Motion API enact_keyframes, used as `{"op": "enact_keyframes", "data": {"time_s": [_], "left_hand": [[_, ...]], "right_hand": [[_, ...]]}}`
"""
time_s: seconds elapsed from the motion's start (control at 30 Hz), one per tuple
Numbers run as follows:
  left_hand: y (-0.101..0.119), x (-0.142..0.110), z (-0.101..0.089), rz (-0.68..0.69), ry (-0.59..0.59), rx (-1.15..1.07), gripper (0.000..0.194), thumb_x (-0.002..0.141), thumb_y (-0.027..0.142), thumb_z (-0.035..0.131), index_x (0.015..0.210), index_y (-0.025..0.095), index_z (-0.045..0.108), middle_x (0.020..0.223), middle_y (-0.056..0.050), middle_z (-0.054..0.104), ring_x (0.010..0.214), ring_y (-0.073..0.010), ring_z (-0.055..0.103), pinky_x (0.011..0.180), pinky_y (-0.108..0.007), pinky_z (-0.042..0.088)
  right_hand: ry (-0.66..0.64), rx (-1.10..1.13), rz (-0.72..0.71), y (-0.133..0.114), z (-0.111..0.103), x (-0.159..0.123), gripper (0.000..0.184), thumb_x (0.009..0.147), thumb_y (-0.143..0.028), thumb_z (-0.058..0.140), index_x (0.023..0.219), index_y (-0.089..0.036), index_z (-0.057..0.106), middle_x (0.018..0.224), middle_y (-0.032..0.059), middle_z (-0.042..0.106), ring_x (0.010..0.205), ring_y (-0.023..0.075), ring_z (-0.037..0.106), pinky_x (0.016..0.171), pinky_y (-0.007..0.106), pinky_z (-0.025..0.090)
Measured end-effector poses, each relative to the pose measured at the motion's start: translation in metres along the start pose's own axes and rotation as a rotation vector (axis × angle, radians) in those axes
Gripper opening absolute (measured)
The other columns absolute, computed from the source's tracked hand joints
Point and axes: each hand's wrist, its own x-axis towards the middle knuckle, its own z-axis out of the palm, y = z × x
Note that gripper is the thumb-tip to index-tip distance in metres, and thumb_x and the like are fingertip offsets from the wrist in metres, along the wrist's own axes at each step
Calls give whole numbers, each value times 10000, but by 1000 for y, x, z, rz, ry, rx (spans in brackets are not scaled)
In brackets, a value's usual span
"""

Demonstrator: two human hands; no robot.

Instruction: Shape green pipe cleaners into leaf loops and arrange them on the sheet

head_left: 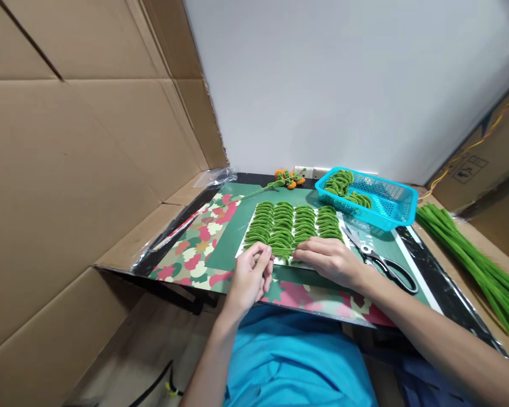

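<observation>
Curved green pipe-cleaner pieces [283, 217] lie in several neat columns on a white sheet [242, 246]. My left hand [251, 275] is closed at the sheet's front edge, thumb against the forefinger. A straighter green pipe cleaner [282, 252] runs from its fingertips towards my right hand [331, 261]. That one reaches over the front of the right columns, palm down, fingers bent together. Its fingertips meet the pipe cleaner's other end; their undersides are hidden.
Black-handled scissors [388, 270] lie right of the sheet. Behind them, a blue plastic basket [390, 200] holds more curved green pieces. Long green pipe cleaners [470, 265] lie bundled at far right. An orange flower stem [289, 178] rests at the back. Cardboard [80, 169] walls the left.
</observation>
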Motion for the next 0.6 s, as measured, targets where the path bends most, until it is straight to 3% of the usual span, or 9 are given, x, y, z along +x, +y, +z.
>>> {"op": "enact_keyframes", "data": {"time_s": [0.33, 0.6], "left_hand": [[-1, -4, -5, -7, -45, -32, 423, 996, 581, 647, 845, 215, 498, 614, 95, 470, 342, -28, 393, 283, -89, 208], [3, -5, -3, -24, -11, -81, 448, 959, 601, 683, 836, 215, 489, 611, 100, 484, 340, -29, 403, 279, -86, 217]], "right_hand": [[70, 61, 6, -4, 8, 2, 273, 1076, -31, 441, 1196, -183, 634, 931, 79, 768, 780, 179, 681, 660, 290, 515], [119, 244, 114, -2, 14, 3, 92, 1055, -166, 633, 1082, -212, 708, 995, 84, 761, 879, 189, 717, 724, 285, 569]]}}
